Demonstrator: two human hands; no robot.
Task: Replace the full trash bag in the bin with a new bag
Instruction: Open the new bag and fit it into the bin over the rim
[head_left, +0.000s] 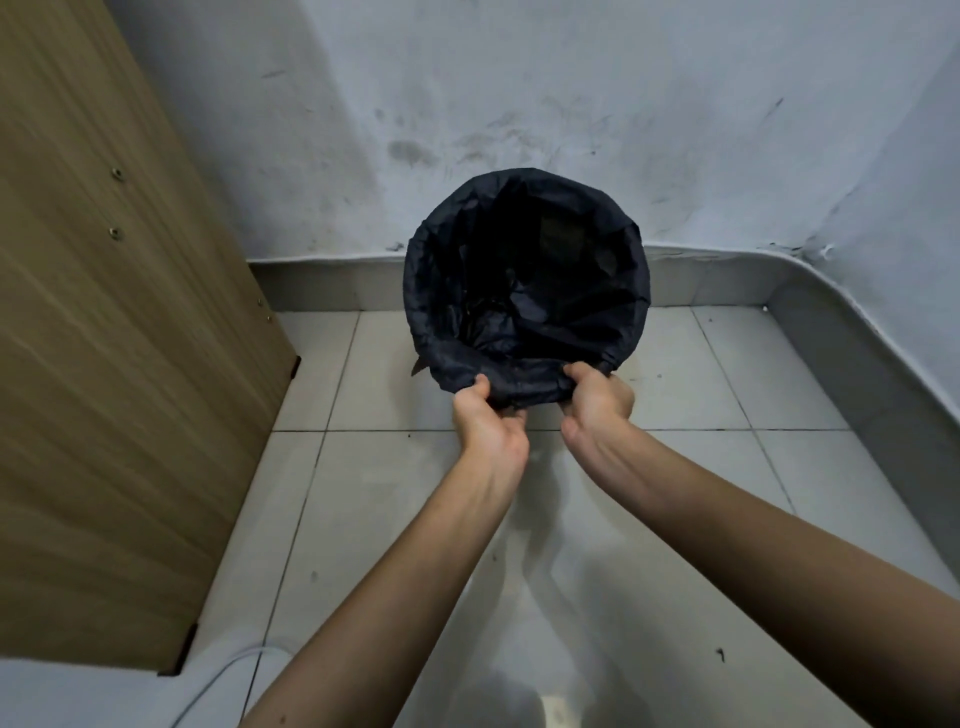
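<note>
Head view: bin (613, 364) sits on the tiled floor (727, 374) at 12 o'clock, near the wall (519, 93). Black bag (524, 280) lines it, folded over the rim. Left hand (485, 418) and right hand (597, 402) each pinch the overhang at 6 o'clock, likely seating the fold so it won't slip in.

The bin (527, 280) stands on the floor (727, 467) near the back wall (519, 104), and the bag (524, 379) sits in it with its edge folded over the rim. The 2 hands are at the near side of the bin, the left hand (488, 415) beside the right hand (597, 402), both holding the bag's edge. A wooden panel (104, 338) stands at the left edge of the floor, and a side wall (909, 182) runs along the right.
</note>
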